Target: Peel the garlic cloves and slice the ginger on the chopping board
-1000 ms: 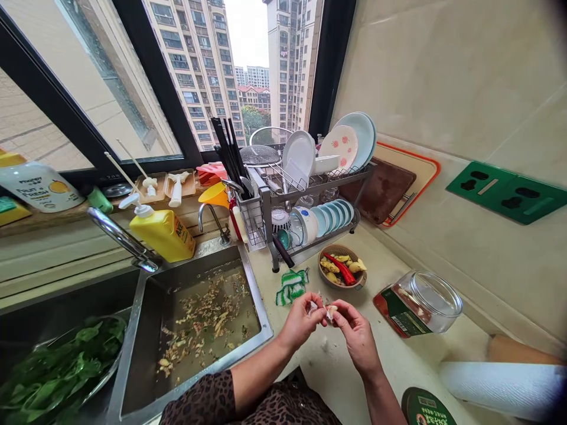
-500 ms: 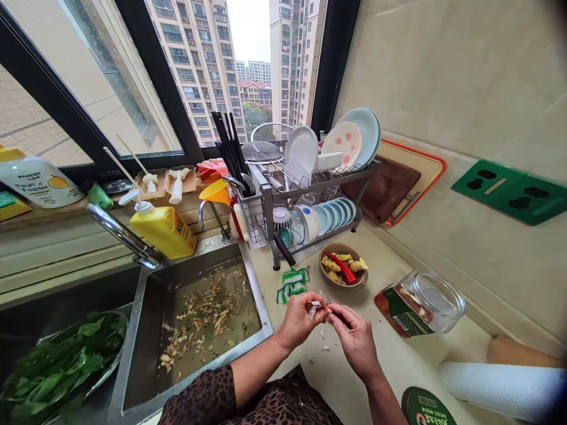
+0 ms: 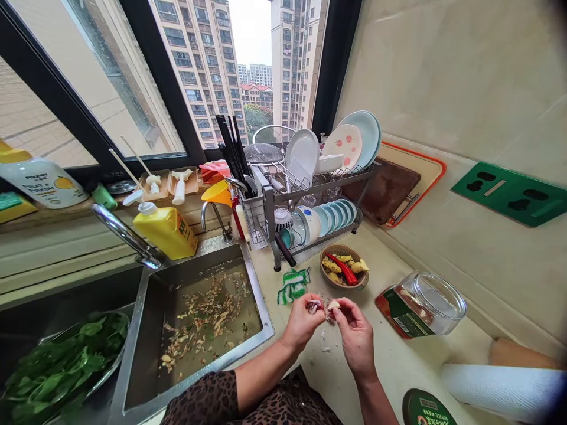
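Held a garlic clove (image 3: 333, 305) in the air just above the counter (image 3: 398, 366), between the two hands and in front of the bowl (image 3: 359, 283) of red chilli and ginger; pinched it in the right hand (image 3: 357, 337), thumb and forefinger closed on its pale end, other fingers curled loosely beneath; closed the fingertips of the left hand (image 3: 301, 323) on a purplish scrap of skin (image 3: 315, 304), touching the clove or just beside it, could not tell which; judged the clove light and firm, hard enough to take a tight pinch without bruising, yet small and rounded, so apt to shoot out of damp fingers; judged the skin thin, dry and papery, likely to tear off in flakes rather than whole, going by the flakes (image 3: 325, 348) lying on the counter under the hands; reckoned the surest hold at the ends, one end in a pinch and the loose edge of skin under a nail, not across the smooth belly; saw the sink (image 3: 262, 298) with floating scraps just to the left, a green-and-white cloth (image 3: 292, 285) near the left hand, a glass jar (image 3: 425, 304) on its side off to the right, apart from both hands.
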